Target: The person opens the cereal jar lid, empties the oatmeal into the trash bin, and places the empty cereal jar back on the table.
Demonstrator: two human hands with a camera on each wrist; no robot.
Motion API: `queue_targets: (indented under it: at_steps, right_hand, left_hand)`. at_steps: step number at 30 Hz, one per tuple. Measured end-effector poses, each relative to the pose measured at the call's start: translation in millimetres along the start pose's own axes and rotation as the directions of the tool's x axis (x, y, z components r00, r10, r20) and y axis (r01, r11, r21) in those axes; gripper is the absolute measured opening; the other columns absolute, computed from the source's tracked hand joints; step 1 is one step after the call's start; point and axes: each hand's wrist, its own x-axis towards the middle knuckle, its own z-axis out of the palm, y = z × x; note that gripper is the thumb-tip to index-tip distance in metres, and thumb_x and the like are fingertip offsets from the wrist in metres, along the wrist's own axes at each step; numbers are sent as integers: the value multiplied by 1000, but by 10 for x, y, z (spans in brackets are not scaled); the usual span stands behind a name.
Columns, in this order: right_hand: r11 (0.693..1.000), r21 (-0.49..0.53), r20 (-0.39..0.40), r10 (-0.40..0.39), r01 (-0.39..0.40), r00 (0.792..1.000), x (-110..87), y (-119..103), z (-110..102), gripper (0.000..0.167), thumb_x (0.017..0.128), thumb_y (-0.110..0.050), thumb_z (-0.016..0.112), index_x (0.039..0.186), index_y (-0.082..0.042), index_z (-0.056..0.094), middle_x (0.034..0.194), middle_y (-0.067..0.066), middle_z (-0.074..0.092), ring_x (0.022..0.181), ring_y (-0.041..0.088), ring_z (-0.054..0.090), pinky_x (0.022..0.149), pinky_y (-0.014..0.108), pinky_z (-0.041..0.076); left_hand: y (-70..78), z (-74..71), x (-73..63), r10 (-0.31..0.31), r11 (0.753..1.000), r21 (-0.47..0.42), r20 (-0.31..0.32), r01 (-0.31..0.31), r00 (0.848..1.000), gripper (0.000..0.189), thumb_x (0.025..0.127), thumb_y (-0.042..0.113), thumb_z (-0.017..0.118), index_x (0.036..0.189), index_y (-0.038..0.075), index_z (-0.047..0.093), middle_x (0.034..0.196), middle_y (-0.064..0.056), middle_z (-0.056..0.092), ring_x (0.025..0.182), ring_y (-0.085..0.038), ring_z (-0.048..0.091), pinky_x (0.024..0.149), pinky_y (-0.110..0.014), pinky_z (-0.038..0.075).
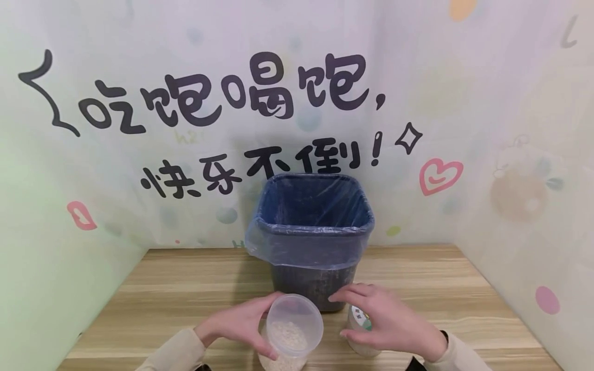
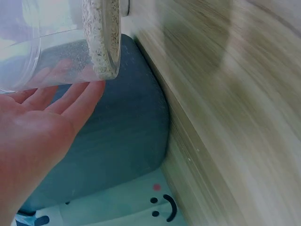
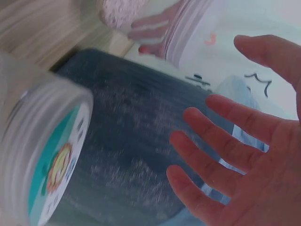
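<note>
My left hand (image 1: 243,322) grips a clear plastic jar (image 1: 306,306), thumb on the near side and fingers round the far side. Pale oat-like flakes (image 2: 101,40) lie in its bottom, and its round top faces up at the head camera. My right hand (image 1: 387,322) hovers beside a second jar (image 1: 359,335), which wears a lid with a white and teal label (image 3: 59,169). In the right wrist view the fingers (image 3: 230,141) stand spread and nearly straight, with a gap between them and that lid. The hand partly covers this jar in the head view.
Right behind both jars stands a dark bin (image 1: 315,286), lined with a translucent blue bag (image 1: 306,250) folded over its rim. The wood-grain table (image 1: 185,288) meets a printed cloth backdrop (image 1: 185,41) at the back and sides.
</note>
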Motion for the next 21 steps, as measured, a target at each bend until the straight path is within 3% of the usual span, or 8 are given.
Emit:
queue_targets:
  at_steps: [4,8,13,21]
  right_hand:
    - [1000,22,25,-19,18,1000,65,-67,51,46,80,-36,77,119,-16,63,114,-9,60,99,9,60,79,27,51]
    - [998,53,65,19,-22,998,103,-140,102,50,77,-39,79,118,-16,63,115,-9,59,97,7,59,75,26,51]
    - [994,35,105,103,-108,989,115,-226,151,66,74,-52,78,125,-16,59,121,-7,56,94,8,60,67,26,51]
    - [988,46,68,141,-144,988,126,-260,255,79,76,-59,73,134,-9,52,126,1,51,94,13,59,73,31,51]
  left_hand:
    - [42,25,77,39,996,80,-4,-38,999,83,71,23,87,139,9,41,127,-10,55,114,-21,54,97,-31,43]
    - [82,73,158,75,982,173,-21,-71,997,83,70,26,87,138,10,42,125,-4,56,112,-15,55,94,-29,44]
    - [106,150,232,57,970,239,-68,-39,996,84,68,31,88,137,13,44,124,3,55,109,-8,53,92,-26,45]
    - [112,254,308,77,944,330,-162,-20,984,81,65,35,89,131,8,49,119,0,56,106,-8,52,90,-25,45]
